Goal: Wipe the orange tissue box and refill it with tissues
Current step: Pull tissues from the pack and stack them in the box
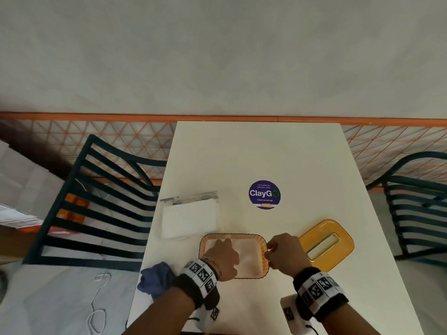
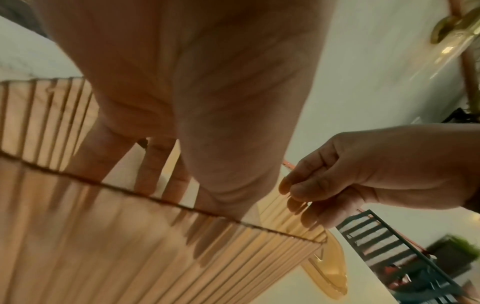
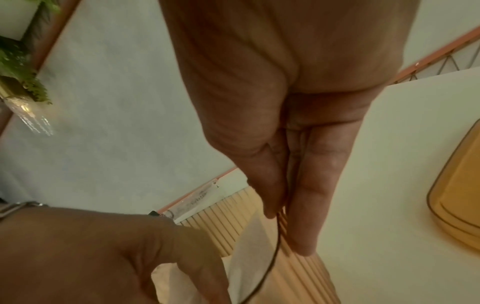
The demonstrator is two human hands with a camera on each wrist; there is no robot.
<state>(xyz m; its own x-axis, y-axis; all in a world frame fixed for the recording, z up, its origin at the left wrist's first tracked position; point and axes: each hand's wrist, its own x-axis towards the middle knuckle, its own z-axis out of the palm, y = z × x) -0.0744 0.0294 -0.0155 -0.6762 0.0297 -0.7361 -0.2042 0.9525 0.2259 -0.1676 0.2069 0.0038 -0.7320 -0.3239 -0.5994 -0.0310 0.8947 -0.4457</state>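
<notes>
The ribbed orange tissue box [image 1: 264, 258] stands open-topped near the table's front edge, with white tissues [image 1: 249, 255] lying inside. My left hand [image 1: 223, 256] reaches into it, its straight fingers [image 2: 153, 170] pressing down on the tissues. My right hand [image 1: 281, 252] pinches the box's right rim [image 3: 279, 236] between thumb and fingers. The amber lid [image 1: 327, 244] with its slot lies flat to the right of the box. A stack of white tissues [image 1: 189, 218] on a clear wrapper lies behind and left of the box.
A crumpled blue cloth [image 1: 157, 279] lies at the table's left edge beside my left wrist. A round purple sticker [image 1: 264, 194] marks the white table [image 1: 266, 153]. Dark slatted chairs [image 1: 96, 201] stand on both sides, and a wall with an orange rail runs behind.
</notes>
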